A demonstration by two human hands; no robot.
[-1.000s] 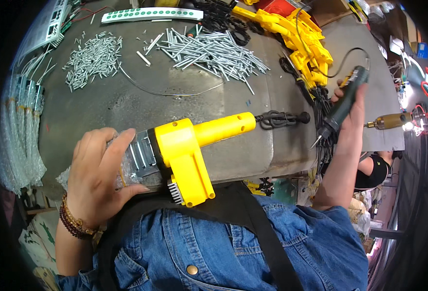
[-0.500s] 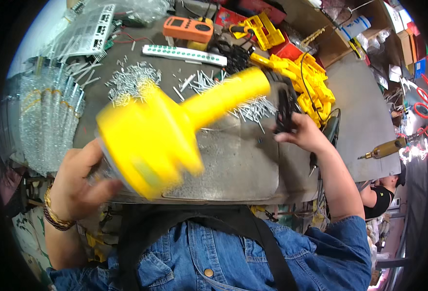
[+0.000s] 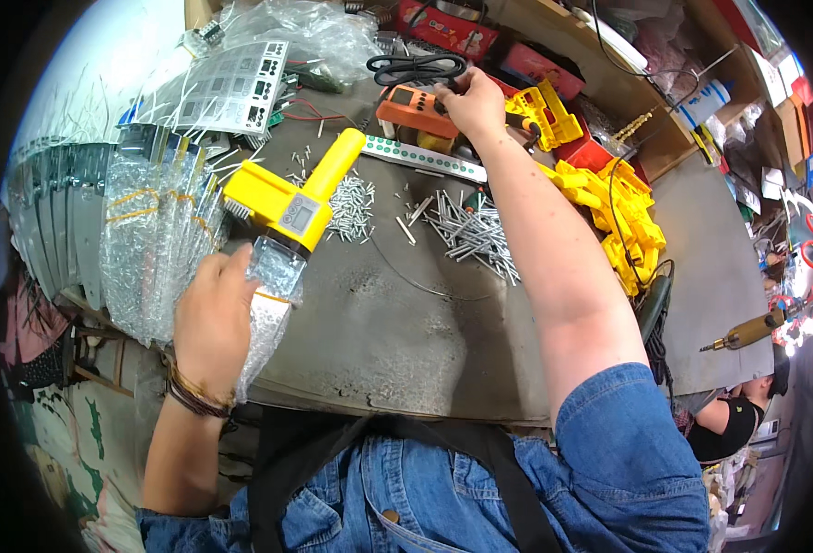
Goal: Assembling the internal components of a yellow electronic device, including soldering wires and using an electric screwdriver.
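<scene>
My left hand (image 3: 215, 318) is closed around the clear-wrapped lower part of a yellow handheld power tool (image 3: 273, 198). The tool has a grey panel with a small display (image 3: 298, 216), and its yellow handle points away to the upper right. Below the panel, bubble wrap (image 3: 266, 332) covers a long part that runs down beside my wrist. Far across the bench, my right hand (image 3: 477, 103) has its fingers closed at the end of a coiled black cord (image 3: 414, 67). An orange meter (image 3: 416, 111) lies just under that hand and cord.
Bubble-wrapped blades (image 3: 158, 221) stand along the left edge. Small screws (image 3: 349, 207) and longer metal pins (image 3: 471, 235) lie mid-bench. A white strip with green dots (image 3: 425, 157) lies behind them. Yellow casings (image 3: 609, 207) pile up at right, near a hanging screwdriver (image 3: 748, 332).
My left hand has swung the yellow tool away and left, turning its display panel into sight. My right hand has carried the black cord from the right side to the far back.
</scene>
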